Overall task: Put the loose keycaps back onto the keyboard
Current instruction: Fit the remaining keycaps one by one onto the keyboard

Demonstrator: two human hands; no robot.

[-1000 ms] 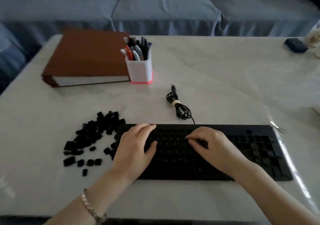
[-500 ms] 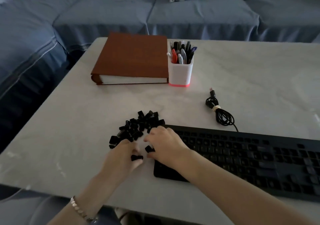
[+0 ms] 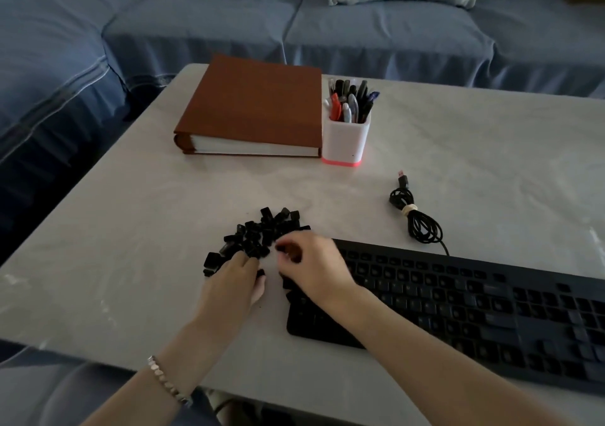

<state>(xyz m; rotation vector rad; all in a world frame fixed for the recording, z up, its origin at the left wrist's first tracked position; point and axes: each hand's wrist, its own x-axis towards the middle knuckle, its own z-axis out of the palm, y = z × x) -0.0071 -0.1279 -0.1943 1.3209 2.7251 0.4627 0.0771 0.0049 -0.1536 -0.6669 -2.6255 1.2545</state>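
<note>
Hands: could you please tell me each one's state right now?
Left hand: on the pile of loose black plastic keycaps; grip cannot be told.
Right hand: pinching one small black plastic keycap.

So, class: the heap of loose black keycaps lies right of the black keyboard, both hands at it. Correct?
No. The head view shows the heap of loose black keycaps left of the black keyboard, left hand and right hand both at it.

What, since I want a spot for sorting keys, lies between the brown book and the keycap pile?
Nothing: the head view shows only bare table between the brown book and the keycap pile.
</note>
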